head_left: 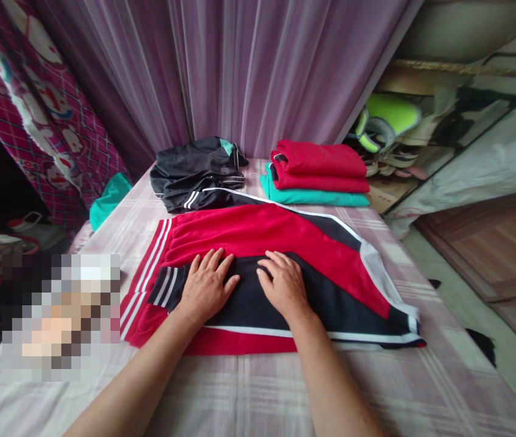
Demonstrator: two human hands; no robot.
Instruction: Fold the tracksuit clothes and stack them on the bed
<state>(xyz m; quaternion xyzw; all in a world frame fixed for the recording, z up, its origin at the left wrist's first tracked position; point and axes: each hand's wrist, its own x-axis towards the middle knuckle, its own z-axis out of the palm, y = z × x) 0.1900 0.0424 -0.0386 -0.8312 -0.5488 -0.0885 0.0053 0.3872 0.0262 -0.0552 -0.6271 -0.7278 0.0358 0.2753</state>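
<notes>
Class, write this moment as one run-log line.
left grip: palm down, black fabric sleeve; right grip: palm down, same sleeve; beneath: red fabric garment; behind: folded red-and-teal cloth stack

The bare left hand [207,288], with rounded fingertips and faintly creased knuckles, narrows to a bare wrist before a smooth, widening left forearm [149,370], and the equally bare right hand [284,282] adjoins a similarly tapered right forearm [331,376].

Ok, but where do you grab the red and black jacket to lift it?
I'd take the jacket by both ends: left hand from the left at the striped hem, right hand from the right at the narrower end. It lies flat and stretched sideways, so two ends should support it better. Both hands now rest on the black sleeve between them.
</notes>
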